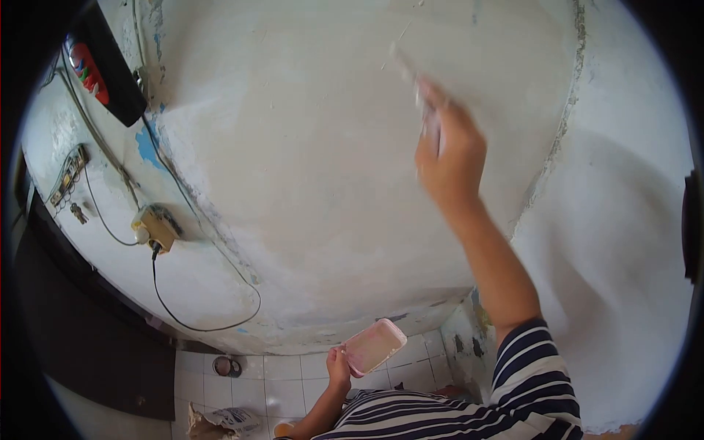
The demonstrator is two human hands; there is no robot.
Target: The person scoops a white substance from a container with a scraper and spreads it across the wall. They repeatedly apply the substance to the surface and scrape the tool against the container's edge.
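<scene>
Raised against the plastered wall (pixel 315 147), my right hand (pixel 453 150) is closed round a putty knife (pixel 408 67), slightly blurred. Its thin edge points up and left, at the wall surface, where small flecks of filler show nearby. Low down in front of my body, my left hand (pixel 338 368) grips the near left end of a shallow pinkish tray (pixel 375 346). The tray is tilted, and a pale smear coats its inside.
On the left wall hang a black and red case (pixel 106 66), a socket box (pixel 155 227) with a looping cord, and keys (pixel 78 213). An opened bag (pixel 220 422) and a small round tin (pixel 226 366) stand on the tiled floor (pixel 282 385). A wall corner runs down the right.
</scene>
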